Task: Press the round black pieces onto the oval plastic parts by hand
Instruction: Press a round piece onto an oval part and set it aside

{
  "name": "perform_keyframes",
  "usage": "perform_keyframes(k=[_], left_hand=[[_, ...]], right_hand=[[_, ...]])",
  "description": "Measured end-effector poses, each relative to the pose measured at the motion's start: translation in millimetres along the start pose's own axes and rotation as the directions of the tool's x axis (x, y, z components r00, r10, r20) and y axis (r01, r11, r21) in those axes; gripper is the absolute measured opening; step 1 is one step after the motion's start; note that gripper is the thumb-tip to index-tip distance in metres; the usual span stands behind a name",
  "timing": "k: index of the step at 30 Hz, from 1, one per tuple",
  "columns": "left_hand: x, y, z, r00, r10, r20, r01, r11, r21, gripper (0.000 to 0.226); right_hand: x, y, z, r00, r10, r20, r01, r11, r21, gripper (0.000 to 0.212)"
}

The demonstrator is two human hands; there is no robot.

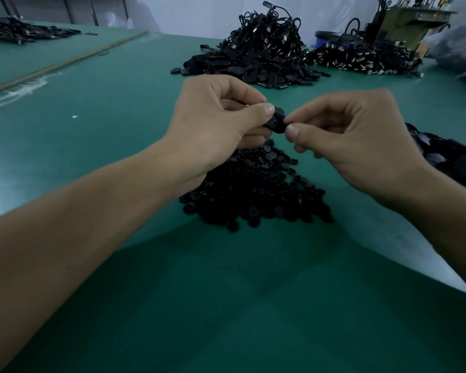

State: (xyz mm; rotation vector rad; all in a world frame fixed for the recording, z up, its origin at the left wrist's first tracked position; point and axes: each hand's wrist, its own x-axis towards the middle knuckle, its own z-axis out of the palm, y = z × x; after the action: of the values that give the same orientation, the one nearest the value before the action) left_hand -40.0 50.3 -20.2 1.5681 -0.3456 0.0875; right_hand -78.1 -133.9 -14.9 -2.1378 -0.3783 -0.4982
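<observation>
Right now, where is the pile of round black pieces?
In the head view the pile lies centrally on the green table, just under the left hand and right hand, which pinch one black part between them.

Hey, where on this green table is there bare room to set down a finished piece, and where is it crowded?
Bare green table lies near you, between both forearms, in front of the round-piece pile. More lies left of the left hand, up to the brown strip. Crowded: the far oval-part pile, cable heap and right-edge pile.
</observation>
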Motion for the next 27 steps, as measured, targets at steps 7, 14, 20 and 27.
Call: perform_keyframes(k=[7,14,20,27], left_hand=[[-2.6,1.3,2.8,1.000,-0.014,0.020,0.015,0.997,-0.072,0.012],[-6.6,0.8,7.9,0.997,-0.011,0.077,0.015,0.998,-0.053,0.015],[-7.1,0.3,9.6,0.997,0.024,0.075,-0.021,0.999,-0.048,0.016],[-6.7,0.6,8.5,0.995,0.062,0.084,-0.061,0.998,-0.013,0.022]], right_hand=[[0.3,-4.3,-0.6,0.994,0.026,-0.105,-0.018,0.997,0.075,0.013],[2.4,-2.1,0.3,0.993,0.038,-0.109,-0.037,0.999,0.006,0.012],[2.3,-4.1,1.1,0.994,0.051,-0.093,-0.052,0.999,-0.013,0.013],[0.9,-7.1,3.5,0.993,0.063,-0.098,-0.066,0.998,-0.020,0.016]])
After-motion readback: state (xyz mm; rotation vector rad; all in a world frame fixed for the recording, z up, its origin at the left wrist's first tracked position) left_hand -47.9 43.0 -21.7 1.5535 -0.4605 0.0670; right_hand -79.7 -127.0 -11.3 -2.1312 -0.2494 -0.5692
